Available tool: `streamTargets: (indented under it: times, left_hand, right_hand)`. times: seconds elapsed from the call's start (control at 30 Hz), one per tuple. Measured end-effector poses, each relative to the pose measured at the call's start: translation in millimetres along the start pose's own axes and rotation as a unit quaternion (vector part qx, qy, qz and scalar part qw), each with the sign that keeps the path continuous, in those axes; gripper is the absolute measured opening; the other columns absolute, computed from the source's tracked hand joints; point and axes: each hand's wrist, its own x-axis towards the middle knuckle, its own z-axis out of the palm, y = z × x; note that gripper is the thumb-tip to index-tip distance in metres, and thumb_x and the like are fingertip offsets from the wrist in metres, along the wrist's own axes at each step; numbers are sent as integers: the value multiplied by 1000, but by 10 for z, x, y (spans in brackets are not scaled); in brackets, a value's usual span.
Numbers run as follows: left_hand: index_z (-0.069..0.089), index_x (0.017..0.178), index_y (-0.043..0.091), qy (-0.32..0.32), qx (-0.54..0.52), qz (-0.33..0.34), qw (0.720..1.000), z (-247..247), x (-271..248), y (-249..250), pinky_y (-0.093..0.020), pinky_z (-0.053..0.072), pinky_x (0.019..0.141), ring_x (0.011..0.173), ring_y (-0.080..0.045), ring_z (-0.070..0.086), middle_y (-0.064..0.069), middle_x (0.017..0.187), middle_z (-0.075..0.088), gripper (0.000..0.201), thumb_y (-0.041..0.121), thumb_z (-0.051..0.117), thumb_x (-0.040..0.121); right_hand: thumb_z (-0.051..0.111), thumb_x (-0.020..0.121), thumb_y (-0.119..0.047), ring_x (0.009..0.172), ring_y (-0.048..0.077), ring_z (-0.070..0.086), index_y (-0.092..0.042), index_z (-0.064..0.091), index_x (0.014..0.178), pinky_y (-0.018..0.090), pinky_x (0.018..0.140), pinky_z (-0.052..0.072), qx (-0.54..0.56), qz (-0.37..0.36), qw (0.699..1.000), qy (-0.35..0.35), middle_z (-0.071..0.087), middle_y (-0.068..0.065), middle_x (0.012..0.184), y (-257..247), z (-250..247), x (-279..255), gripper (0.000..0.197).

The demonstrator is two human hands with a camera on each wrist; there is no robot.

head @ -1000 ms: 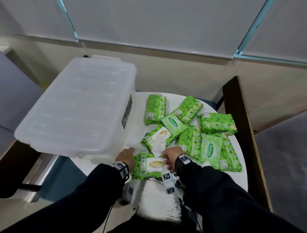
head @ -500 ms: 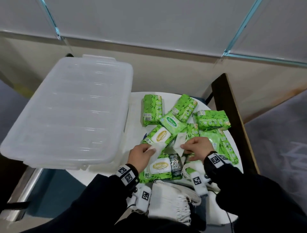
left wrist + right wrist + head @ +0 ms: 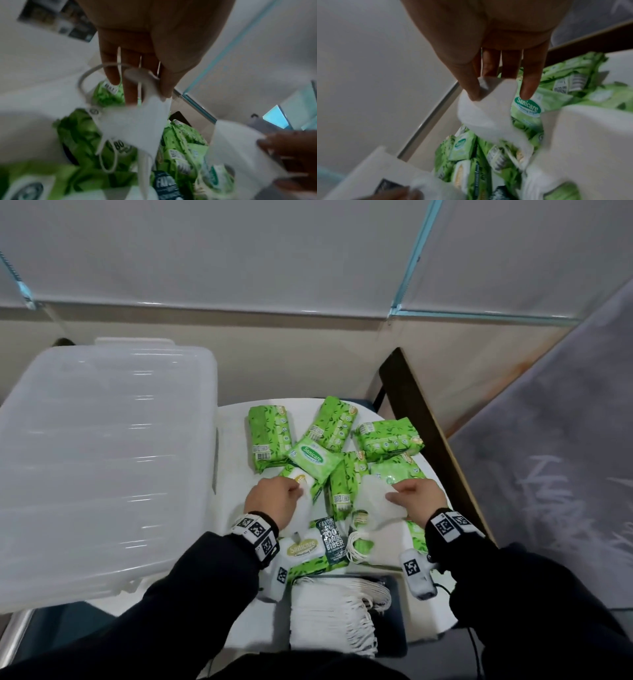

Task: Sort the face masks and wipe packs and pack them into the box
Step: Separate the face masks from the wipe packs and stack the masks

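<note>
Hands: your left [image 3: 274, 501] and right [image 3: 416, 498] are palm-down over the packs [image 3: 342, 474], each pinching one white mask [image 3: 378, 499] by its edge; box [image 3: 102, 460] sits lidded at left.

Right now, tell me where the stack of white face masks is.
In the head view the mask stack lies at the table's near edge, between the two forearms, just below the big wipe pack.
</note>
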Motion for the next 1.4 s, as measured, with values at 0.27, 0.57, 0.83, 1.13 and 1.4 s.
streamTargets:
  times: [0.27,0.57,0.83,1.13,1.4]
  left_hand:
    - [70,130,18,80,-44,43,995,-137,53,60,-39,55,89,105,-33,67,-12,117,73,31,25,57,103]
    - [52,134,31,-174,141,-31,974,240,-83,-253,-37,52,92,117,-23,58,1,131,53,63,37,78,77]
    - [74,111,38,-58,159,15,985,215,-70,-305,-32,49,88,102,-22,67,6,111,73,25,31,61,91]
    - [66,88,26,8,-82,-108,991,-42,-35,-57,-24,47,62,70,-12,63,4,74,67,27,32,88,73]
    - [70,80,20,101,5,-41,994,-560,-37,324,-30,48,63,72,-28,64,-2,70,67,12,31,73,85]
  right_hand:
    - [72,91,-5,82,35,66,-5,66,94,50,73,62,290,87,953,-17,66,23,94,32,-10,-92,7]
    - [49,90,14,53,21,50,-9,70,113,55,73,62,347,76,934,-37,53,12,75,77,191,-268,39]
    - [44,83,23,63,-4,52,-17,74,117,14,62,47,111,-53,984,-127,60,-25,70,85,67,-405,60]
    - [59,82,27,107,17,62,-11,54,140,27,79,60,76,-53,973,-213,59,1,123,87,-170,-251,69]
    - [78,87,-28,96,15,56,-36,68,75,31,89,45,-111,-188,976,-23,62,-1,103,91,-458,31,17]
